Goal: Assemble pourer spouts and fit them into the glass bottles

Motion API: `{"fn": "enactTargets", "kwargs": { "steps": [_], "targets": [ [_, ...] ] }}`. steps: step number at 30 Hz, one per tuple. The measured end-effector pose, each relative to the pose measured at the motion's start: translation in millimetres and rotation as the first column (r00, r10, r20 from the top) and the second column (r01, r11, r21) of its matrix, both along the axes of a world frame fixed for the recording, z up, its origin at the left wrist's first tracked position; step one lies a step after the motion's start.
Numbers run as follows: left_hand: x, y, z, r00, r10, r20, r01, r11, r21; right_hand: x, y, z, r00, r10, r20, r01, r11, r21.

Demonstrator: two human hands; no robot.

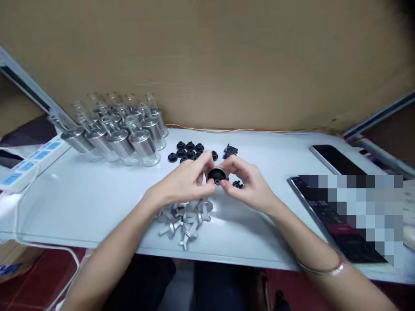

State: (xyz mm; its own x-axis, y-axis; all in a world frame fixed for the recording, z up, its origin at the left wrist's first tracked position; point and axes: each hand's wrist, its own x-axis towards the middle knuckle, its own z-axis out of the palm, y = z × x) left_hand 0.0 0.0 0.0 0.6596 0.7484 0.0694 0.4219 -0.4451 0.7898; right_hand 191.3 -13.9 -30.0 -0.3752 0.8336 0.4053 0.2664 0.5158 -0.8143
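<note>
a small round black cap with a shiny rim sat at the centre of the frame, raised just above the white table. it was pinched between the fingertips of both hands, its face turned toward the camera.

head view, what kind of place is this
Probably a small assembly workbench: both hands hold a black cap over a white table, with grouped bottles and loose silver parts.
</note>
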Motion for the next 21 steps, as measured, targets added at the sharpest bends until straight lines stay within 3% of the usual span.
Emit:
{"fn": "enactTargets", "kwargs": {
  "steps": [21],
  "targets": [
    [-4.4, 0.5, 2.5, 0.999, -0.023, 0.036, 0.024, 1.000, -0.018, -1.9, -1.3, -1.2, 0.994, 0.016, -0.105, -0.022, 0.998, -0.055]
  ]
}}
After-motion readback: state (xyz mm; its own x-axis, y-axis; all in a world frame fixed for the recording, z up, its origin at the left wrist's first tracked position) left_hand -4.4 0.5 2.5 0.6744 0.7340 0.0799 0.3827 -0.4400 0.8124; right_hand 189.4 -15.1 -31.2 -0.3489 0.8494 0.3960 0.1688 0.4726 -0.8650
